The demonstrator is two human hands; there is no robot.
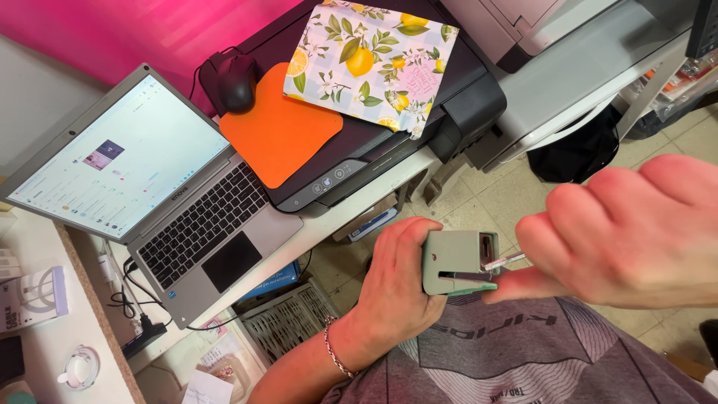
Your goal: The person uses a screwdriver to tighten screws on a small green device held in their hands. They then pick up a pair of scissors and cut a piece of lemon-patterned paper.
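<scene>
My left hand grips a small grey-green stapler above my lap, its open end turned to the right. My right hand is closed close to the camera, with its fingertips at that open end. A thin silvery strip, like a row of staples, is pinched there and sticks into the stapler's slot. A green part shows along the stapler's lower edge. A bracelet hangs on my left wrist.
An open laptop stands on a white desk at the left. Beside it are an orange mouse pad with a black mouse. A lemon-print pouch lies on a black printer. Tiled floor and a crate lie below.
</scene>
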